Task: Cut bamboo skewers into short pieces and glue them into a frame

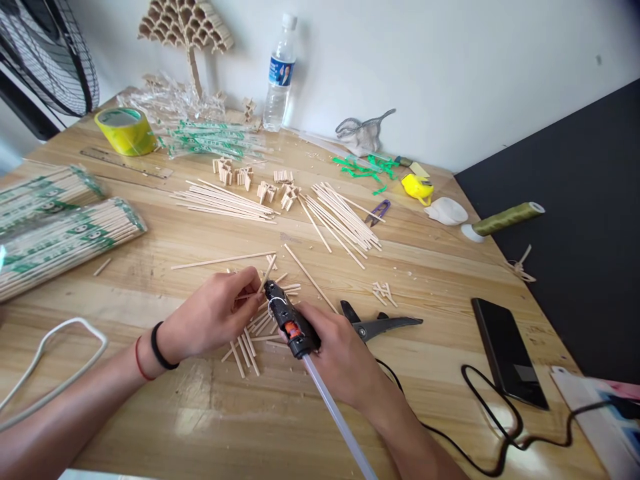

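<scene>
While a short stick (269,271) was pinched by the nearly closed left hand (220,310) | a glue gun (289,323) was gripped by the curled right hand (345,353) | nozzle (270,287) was held near stick

Black glue gun (281,311) with orange patch (293,329), pale tan sticks (344,217), yellow tape roll (129,139), green scraps (369,167)

Two hands (213,313), one glue gun (287,320), two stick packs (85,240), one bottle (279,80), one phone (505,347), one tape roll (133,140)
</scene>
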Demonstrator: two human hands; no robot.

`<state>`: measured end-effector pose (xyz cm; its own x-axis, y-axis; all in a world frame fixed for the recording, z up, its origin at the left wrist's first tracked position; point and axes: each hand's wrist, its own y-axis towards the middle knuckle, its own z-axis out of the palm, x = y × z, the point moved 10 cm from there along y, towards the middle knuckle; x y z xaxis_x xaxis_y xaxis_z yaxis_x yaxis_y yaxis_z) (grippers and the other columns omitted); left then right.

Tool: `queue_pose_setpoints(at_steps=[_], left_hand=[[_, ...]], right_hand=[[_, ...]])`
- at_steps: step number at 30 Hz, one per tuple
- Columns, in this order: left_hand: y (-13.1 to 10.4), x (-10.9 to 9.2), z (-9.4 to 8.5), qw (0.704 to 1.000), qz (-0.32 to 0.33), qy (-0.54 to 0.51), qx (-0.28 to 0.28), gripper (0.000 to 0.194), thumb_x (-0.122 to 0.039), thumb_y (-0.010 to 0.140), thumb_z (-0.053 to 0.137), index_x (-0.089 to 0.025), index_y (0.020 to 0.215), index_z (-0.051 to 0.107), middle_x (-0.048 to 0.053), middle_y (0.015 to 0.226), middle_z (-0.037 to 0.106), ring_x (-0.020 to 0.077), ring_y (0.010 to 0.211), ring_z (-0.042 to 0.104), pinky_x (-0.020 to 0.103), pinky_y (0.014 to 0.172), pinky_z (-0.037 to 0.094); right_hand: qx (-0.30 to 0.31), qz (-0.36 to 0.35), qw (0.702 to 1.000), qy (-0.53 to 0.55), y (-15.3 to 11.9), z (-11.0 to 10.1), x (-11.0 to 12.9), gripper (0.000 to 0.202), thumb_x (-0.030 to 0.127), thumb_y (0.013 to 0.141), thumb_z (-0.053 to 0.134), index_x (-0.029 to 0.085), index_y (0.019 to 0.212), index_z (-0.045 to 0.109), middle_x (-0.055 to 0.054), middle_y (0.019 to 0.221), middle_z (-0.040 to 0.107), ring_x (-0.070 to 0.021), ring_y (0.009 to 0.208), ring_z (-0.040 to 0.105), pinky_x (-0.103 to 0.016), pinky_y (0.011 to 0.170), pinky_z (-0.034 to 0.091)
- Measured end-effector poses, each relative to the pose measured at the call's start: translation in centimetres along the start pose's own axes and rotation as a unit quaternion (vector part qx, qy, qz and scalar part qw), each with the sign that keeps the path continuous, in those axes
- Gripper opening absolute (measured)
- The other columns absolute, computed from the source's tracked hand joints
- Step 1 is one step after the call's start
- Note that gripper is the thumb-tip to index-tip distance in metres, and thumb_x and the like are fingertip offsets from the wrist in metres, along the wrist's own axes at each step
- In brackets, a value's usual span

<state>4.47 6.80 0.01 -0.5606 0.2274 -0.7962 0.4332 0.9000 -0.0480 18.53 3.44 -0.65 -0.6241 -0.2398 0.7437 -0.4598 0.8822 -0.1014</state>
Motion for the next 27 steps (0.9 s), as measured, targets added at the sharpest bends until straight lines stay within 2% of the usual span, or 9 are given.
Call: queue_pose_setpoints(at_steps=[11,20,27], left_hand=[[-0.02,-0.16,0.07,1.000,0.000,0.008,0.004,0.018,-0.030,0.098,0.048,-0.021,0.083,0.051,-0.004,0.062,0.056,0.0111,0.053,0.044,0.023,0.052,0.033],[0.09,0.09,0.23,1.000,-0.003,0.012,0.010,0.017,-0.029,0.098,0.048,-0.021,0.084,0.052,-0.003,0.064,0.057,0.0121,0.055,0.045,0.024,0.053,0.034],[-0.02,0.21,0.26,1.000,-0.008,0.010,0.018,0.016,-0.030,0.098,0.048,-0.021,0.085,0.052,-0.003,0.064,0.058,0.0126,0.055,0.046,0.025,0.054,0.034]], right_hand=[[0.002,0.005,1.000,-0.005,0.06,-0.02,0.07,0.032,-0.001,0.076,0.057,0.020,0.100,0.064,-0.004,0.089,0.071,-0.0208,0.077,0.062,-0.029,0.070,0.045],[0.006,0.008,1.000,-0.018,0.04,0.09,0.04,0.037,-0.001,0.076,0.060,0.019,0.107,0.067,-0.006,0.093,0.073,-0.0226,0.081,0.065,-0.031,0.073,0.047],[-0.001,-0.001,0.999,-0.035,0.07,0.09,-0.02,0.035,0.005,0.080,0.061,0.018,0.112,0.068,-0.008,0.096,0.075,-0.0231,0.083,0.067,-0.032,0.075,0.049]])
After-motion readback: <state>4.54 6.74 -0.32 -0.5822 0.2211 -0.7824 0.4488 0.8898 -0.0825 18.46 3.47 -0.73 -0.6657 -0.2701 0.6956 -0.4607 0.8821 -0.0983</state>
